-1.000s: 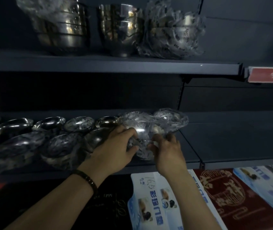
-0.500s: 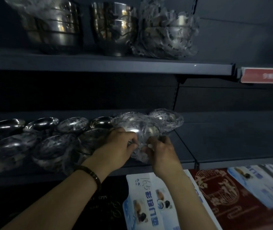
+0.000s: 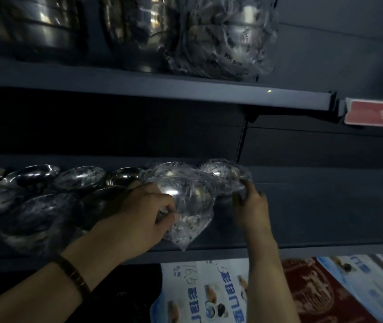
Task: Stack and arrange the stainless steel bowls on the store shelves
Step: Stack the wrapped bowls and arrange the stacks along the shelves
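Note:
A steel bowl in a clear plastic bag (image 3: 186, 197) stands at the front of the middle shelf (image 3: 314, 220). My left hand (image 3: 139, 220) grips its left side, fingers curled on the plastic. My right hand (image 3: 250, 206) reaches to a second bagged bowl (image 3: 223, 173) behind it and pinches the bag's edge. Several more bagged bowls (image 3: 78, 178) lie in two rows to the left along the same shelf.
The upper shelf (image 3: 186, 92) carries stacks of deeper steel bowls (image 3: 46, 22) and a bagged stack (image 3: 227, 38). A red price label (image 3: 377, 114) hangs at right. Flat printed boxes (image 3: 209, 292) lie below the shelf edge. The middle shelf's right half is bare.
My right hand has left the front bowl and moved right and back to the rear bagged bowl. My left hand keeps its grip. The camera has moved closer.

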Tool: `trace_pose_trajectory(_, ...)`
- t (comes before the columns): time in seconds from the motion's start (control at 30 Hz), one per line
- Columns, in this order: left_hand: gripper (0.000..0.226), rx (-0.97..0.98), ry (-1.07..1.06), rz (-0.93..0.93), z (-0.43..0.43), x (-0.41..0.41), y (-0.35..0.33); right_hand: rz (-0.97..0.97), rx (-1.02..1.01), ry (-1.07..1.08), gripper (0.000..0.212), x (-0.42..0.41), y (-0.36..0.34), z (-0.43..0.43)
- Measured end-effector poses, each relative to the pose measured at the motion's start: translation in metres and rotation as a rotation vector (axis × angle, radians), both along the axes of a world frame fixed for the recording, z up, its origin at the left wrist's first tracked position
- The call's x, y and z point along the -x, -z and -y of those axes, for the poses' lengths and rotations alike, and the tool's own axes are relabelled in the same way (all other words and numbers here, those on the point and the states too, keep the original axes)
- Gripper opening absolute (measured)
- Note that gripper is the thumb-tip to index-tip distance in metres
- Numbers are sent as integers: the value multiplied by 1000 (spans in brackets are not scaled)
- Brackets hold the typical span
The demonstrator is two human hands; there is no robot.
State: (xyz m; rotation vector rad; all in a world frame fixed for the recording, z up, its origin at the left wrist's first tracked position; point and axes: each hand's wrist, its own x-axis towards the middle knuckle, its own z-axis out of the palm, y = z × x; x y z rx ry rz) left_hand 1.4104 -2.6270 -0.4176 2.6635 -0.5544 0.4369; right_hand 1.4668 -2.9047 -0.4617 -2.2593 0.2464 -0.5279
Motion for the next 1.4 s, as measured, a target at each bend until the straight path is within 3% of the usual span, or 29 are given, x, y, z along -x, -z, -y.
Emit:
trace_pose_trajectory(0.17,56,-1,-32,37,12,-12,13,-31,28,15,69,-34,28,-1)
trace_pose_trajectory(0.27,63,4,-27,65,14,-14,16,-46,74,57,76,-47,34,2)
trace_pose_trajectory(0.43,53,-15,-13,122,14,-16,18,-76,81,94,65,-50,36,-4)
trace_pose_trajectory(0.7,56,-19,-26,62,10,-12,14,-32,102,60,39,-31,26,-8)
trace_pose_trajectory(1.0,28,29,23,-41,11,20,-8,83,-92,161,18,38,-33,21)
trace_pose_trajectory(1.07,34,74,35,-53,10,26,-14,141,-132,155,10,59,-53,21)
trace_pose_trajectory(1.13,43,130,49,-54,12,32,-20,204,-137,112,17,82,-68,14)
trace_pose_trajectory(1.27,50,328,92,-83,21,46,-28,268,-353,-2,13,110,-68,-7)
trace_pose_trajectory(1.4,66,661,63,-339,40,51,-31,239,-610,-96,17,115,-61,-29)
